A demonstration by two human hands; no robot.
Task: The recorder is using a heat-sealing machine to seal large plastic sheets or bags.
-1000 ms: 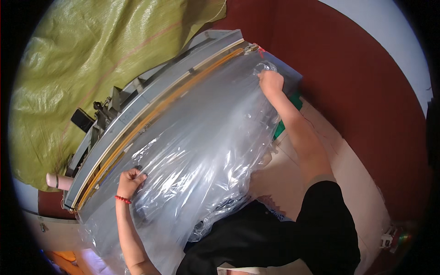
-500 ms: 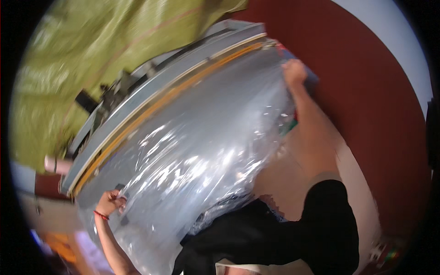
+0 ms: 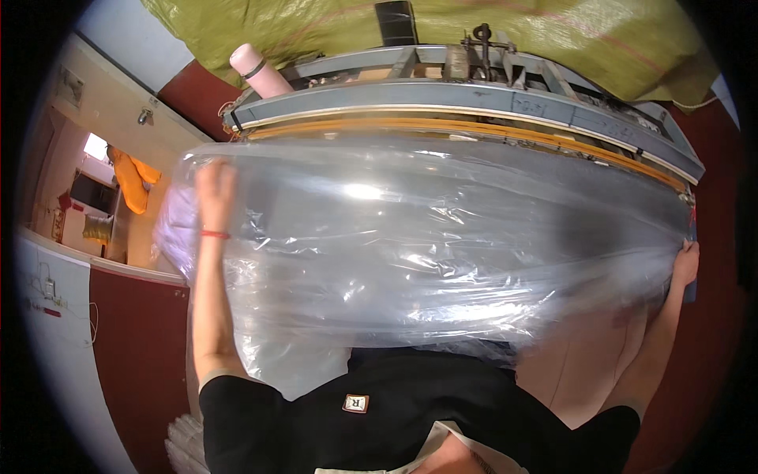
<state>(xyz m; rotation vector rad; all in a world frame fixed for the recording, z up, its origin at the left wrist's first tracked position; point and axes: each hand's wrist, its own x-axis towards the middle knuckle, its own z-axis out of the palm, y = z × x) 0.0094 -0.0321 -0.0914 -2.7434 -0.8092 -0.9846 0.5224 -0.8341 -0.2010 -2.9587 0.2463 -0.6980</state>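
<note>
A wide clear plastic sheet (image 3: 442, 229), creased and shiny, stretches across the grey surface before me. My left hand (image 3: 215, 186), a red band at its wrist, is at the sheet's far left corner. Its fingers look bent on the film, though motion smears them a little. Out at the right end, my right hand (image 3: 688, 262) grips the sheet's edge with its fingers closed. Between my two hands the film is drawn out, with folds running from the right hand. Its near edge hangs against my black shirt (image 3: 418, 403).
A long grey metal frame (image 3: 442, 112) with an orange strip (image 3: 410, 125) runs behind the sheet. On it lie a pink bottle (image 3: 260, 69) and a dark metal fitting (image 3: 483, 51). Green-yellow tarpaulin (image 3: 553, 28) hangs beyond. A doorway (image 3: 103, 189) is at left.
My view has swung left and levelled. The left hand has moved from the near side to the far left corner, spreading the film wider. The right hand keeps hold of the right edge.
</note>
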